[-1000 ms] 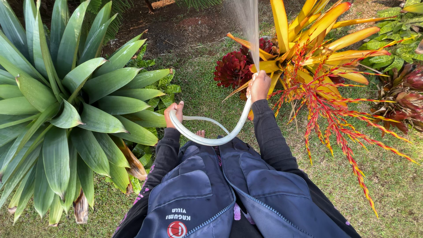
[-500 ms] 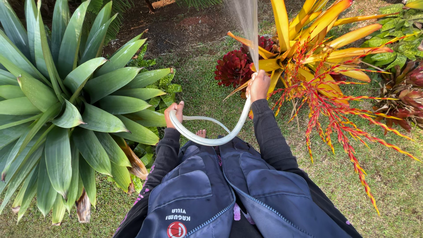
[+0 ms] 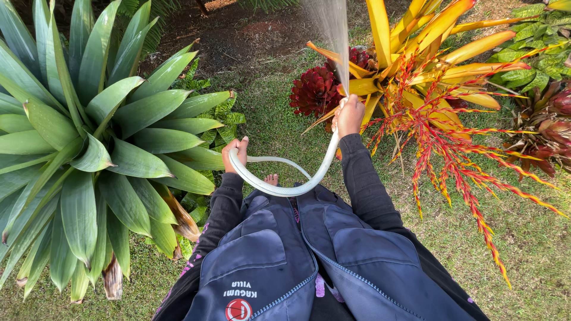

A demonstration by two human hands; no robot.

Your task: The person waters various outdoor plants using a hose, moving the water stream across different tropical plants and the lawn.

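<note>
My right hand (image 3: 349,115) grips the end of a whitish garden hose (image 3: 279,189) and holds it out ahead. A fan of water (image 3: 331,30) sprays from it toward the bare soil beyond the grass. The hose curves down in a loop across my front to my left hand (image 3: 234,153), which holds it lower down; another length trails back toward my bare foot (image 3: 271,178). Both arms are in dark long sleeves over a dark blue vest.
A big green broad-leaved plant (image 3: 77,142) fills the left. A dark red bromeliad (image 3: 316,90) and a yellow-orange one with red flower spikes (image 3: 434,101) stand right of my hand. More green and reddish plants (image 3: 544,119) sit far right. Grass underfoot.
Almost nothing differs: both hands keep their hold on the hose and the water keeps spraying forward.
</note>
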